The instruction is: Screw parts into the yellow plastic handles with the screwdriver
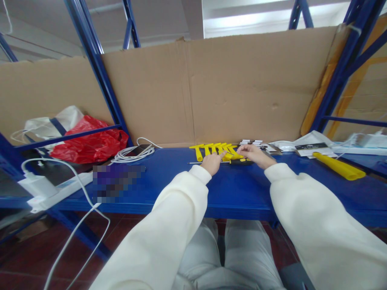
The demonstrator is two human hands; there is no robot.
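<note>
The person sits close to the blue shelf (242, 193), the knees under its front edge, and both arms in cream sleeves (178, 217) reach forward over it.

At the left front corner a white power strip (57, 192) lies, and a white cable (75, 231) hangs from it below the edge.

The two hands meet in the middle of the shelf, near its back edge. The left hand (212, 162) has a narrow grip: the fingers are curled in and only the forefinger is stretched out, with its tip on one of the yellow T-shaped pieces (215, 149). The right hand (253, 155) lies just beside it, its fingers bent down over the right end of the same row. I cannot tell if either grip really holds something.

A screwdriver (240, 162) with a black and yellow handle lies under the hands, its thin shaft pointing left.

The yellow pieces stand in a row along the back edge. Further left lie a phone (139, 150) and a red bag (90, 146). To the right are a yellow tube (338, 166) and white papers (311, 141).

Behind everything a cardboard wall (236, 88) closes the back.
</note>
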